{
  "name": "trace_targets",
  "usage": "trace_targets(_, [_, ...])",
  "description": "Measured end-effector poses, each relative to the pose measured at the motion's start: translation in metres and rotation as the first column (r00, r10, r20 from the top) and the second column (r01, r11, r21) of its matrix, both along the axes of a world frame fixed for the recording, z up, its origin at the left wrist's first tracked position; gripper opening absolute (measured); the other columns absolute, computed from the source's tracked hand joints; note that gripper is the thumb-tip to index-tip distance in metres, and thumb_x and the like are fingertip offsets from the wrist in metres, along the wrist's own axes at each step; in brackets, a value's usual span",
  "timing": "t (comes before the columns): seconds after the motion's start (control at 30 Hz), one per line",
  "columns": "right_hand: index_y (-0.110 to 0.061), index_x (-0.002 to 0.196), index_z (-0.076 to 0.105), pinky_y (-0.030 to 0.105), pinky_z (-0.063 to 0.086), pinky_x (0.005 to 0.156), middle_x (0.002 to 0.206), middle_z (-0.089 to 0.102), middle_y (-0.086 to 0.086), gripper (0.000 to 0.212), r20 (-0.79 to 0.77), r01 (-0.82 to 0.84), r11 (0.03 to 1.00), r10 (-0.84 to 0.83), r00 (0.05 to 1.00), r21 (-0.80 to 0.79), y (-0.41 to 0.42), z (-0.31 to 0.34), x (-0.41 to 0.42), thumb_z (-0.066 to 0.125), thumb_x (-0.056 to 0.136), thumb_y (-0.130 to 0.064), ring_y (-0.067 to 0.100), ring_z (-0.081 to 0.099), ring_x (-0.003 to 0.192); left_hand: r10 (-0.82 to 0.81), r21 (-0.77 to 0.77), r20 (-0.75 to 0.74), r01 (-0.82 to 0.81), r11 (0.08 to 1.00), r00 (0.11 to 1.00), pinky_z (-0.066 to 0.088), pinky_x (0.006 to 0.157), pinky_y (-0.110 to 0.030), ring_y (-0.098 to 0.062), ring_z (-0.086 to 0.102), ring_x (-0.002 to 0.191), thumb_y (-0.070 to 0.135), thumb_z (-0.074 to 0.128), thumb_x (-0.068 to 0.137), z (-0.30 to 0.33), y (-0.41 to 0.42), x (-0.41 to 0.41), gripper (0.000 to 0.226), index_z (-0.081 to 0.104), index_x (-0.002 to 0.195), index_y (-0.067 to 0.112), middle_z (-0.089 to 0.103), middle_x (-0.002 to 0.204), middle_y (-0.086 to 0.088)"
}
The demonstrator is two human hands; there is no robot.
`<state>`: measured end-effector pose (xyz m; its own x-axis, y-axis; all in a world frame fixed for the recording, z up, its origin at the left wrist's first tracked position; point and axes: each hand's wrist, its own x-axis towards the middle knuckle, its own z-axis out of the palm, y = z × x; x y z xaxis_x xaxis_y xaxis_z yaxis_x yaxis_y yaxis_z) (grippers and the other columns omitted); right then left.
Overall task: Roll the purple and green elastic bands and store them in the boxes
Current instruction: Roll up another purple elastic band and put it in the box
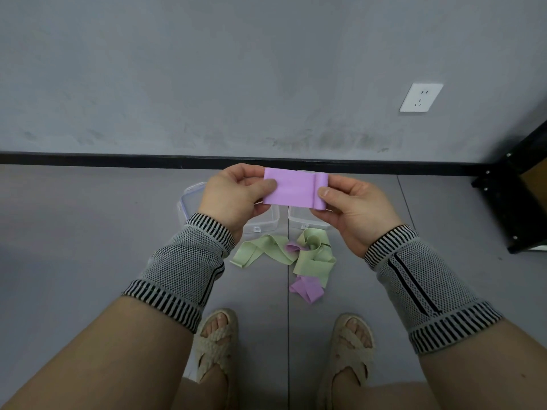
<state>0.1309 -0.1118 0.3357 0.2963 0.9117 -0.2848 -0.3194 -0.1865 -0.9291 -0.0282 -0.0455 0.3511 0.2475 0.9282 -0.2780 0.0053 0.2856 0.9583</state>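
Purple band [291,187] is stretched flat between both hands, held up over the floor [88,232]. Its right end is turned into a small roll, and the right hand [355,213] pinches that roll with the thumb on the near face and the fingers curled behind. The left hand [233,196] pinches the band's left edge the same way, thumb in front and fingers behind.

Below the hands, on the floor, stand two clear boxes, partly hidden: the left box [262,224] under the left hand, with its lid [189,199] lying at its left, and the right box [305,220] under the band. Just near of the boxes lies a loose heap of bands: green bands [310,258] tangled on top, with another purple strip [305,290] showing at the near edge and a bit of purple in the middle of the heap.

Both forearms wear striped knit sleeves [183,267]. Two feet in woven sandals [217,338] stand near the bottom. A socket [421,97] sits on the far wall at right, and a black frame [515,202] stands at the far right.
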Motion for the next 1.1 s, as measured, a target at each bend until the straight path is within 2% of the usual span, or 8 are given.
trace_targets(0.2, [-0.008, 0.1, 0.063, 0.025, 0.058, 0.074, 0.091, 0.069, 0.005, 0.019, -0.065, -0.017, 1.0, 0.017, 0.998, 0.006, -0.002, 0.009, 0.005, 0.05, 0.091, 0.003, 0.013, 0.067, 0.08, 0.045, -0.002, 0.0, -0.045, 0.999, 0.999, 0.052, 0.056, -0.019, -0.008, 0.064, 0.062, 0.002, 0.067, 0.081, -0.001, 0.003, -0.006, 0.012, 0.062, 0.086, 0.011, 0.067, 0.074, -0.002])
trace_targets(0.33, [-0.007, 0.1, 0.063, 0.023, 0.057, 0.069, 0.091, 0.069, 0.007, 0.018, -0.043, -0.018, 1.0, 0.018, 0.999, -0.01, -0.004, 0.009, 0.008, 0.053, 0.089, 0.003, 0.015, 0.067, 0.079, 0.022, -0.003, 0.015, -0.022, 1.0, 1.0, 0.053, 0.057, -0.018, -0.007, 0.063, 0.061, 0.001, 0.067, 0.081, 0.0, 0.0, -0.002, 0.012, 0.062, 0.085, 0.011, 0.067, 0.073, -0.002])
trace_targets(0.53, [-0.01, 0.089, 0.06, 0.023, 0.055, 0.063, 0.073, 0.066, 0.002, 0.014, -0.02, 0.018, 0.999, -0.019, 1.0, -0.048, -0.002, 0.007, 0.006, 0.061, 0.084, 0.004, 0.012, 0.064, 0.067, -0.039, 0.015, 0.034, 0.038, 0.999, 0.999, 0.052, 0.055, -0.018, -0.006, 0.064, 0.059, -0.002, 0.064, 0.083, 0.002, -0.004, 0.004, 0.013, 0.062, 0.084, 0.011, 0.068, 0.064, 0.005])
trace_targets(0.6, [-0.009, 0.089, 0.059, 0.025, 0.054, 0.064, 0.07, 0.064, 0.001, 0.015, -0.02, 0.028, 0.998, -0.029, 0.999, -0.05, -0.002, 0.006, 0.006, 0.062, 0.083, 0.004, 0.013, 0.063, 0.066, -0.048, 0.019, 0.039, 0.048, 0.999, 0.998, 0.051, 0.054, -0.017, -0.005, 0.063, 0.057, -0.002, 0.063, 0.083, 0.002, -0.005, 0.004, 0.013, 0.062, 0.085, 0.011, 0.067, 0.061, 0.006])
trace_targets(0.73, [-0.005, 0.096, 0.063, 0.02, 0.053, 0.06, 0.079, 0.064, 0.007, 0.016, -0.06, 0.023, 0.999, -0.025, 0.998, -0.038, -0.001, 0.007, 0.004, 0.062, 0.083, 0.004, 0.012, 0.062, 0.066, -0.059, 0.019, 0.049, 0.058, 0.998, 0.997, 0.052, 0.058, -0.018, -0.006, 0.063, 0.06, -0.003, 0.062, 0.083, 0.002, -0.005, 0.005, 0.015, 0.064, 0.087, 0.011, 0.067, 0.068, 0.002])
trace_targets(0.87, [-0.004, 0.094, 0.066, 0.019, 0.052, 0.059, 0.075, 0.068, 0.005, 0.014, -0.044, -0.006, 1.0, 0.005, 0.999, -0.01, -0.002, 0.008, 0.001, 0.062, 0.082, 0.004, 0.01, 0.063, 0.064, -0.125, 0.002, 0.085, 0.125, 0.992, 0.988, 0.053, 0.067, -0.023, -0.009, 0.064, 0.07, -0.004, 0.056, 0.086, 0.004, -0.006, 0.004, 0.022, 0.065, 0.092, 0.015, 0.067, 0.082, -0.002])
trace_targets(1.0, [-0.006, 0.086, 0.063, 0.023, 0.055, 0.064, 0.064, 0.068, 0.001, 0.013, -0.001, -0.031, 0.999, 0.031, 1.0, 0.007, -0.001, 0.006, -0.005, 0.066, 0.079, 0.005, 0.01, 0.064, 0.06, -0.172, -0.014, 0.142, 0.176, 0.984, 0.975, 0.05, 0.071, -0.03, -0.014, 0.056, 0.073, -0.007, 0.047, 0.087, 0.007, -0.009, 0.006, 0.027, 0.064, 0.093, 0.013, 0.06, 0.081, -0.005])
trace_targets(1.1, [-0.006, 0.085, 0.062, 0.024, 0.055, 0.063, 0.063, 0.068, 0.001, 0.014, 0.022, -0.042, 0.999, 0.042, 0.999, 0.02, -0.001, 0.006, -0.008, 0.067, 0.077, 0.005, 0.01, 0.064, 0.058, -0.138, -0.067, 0.211, 0.155, 0.986, 0.968, 0.051, 0.073, -0.037, -0.021, 0.053, 0.076, -0.003, 0.047, 0.088, 0.009, -0.01, 0.008, 0.02, 0.061, 0.094, 0.01, 0.056, 0.082, -0.008])
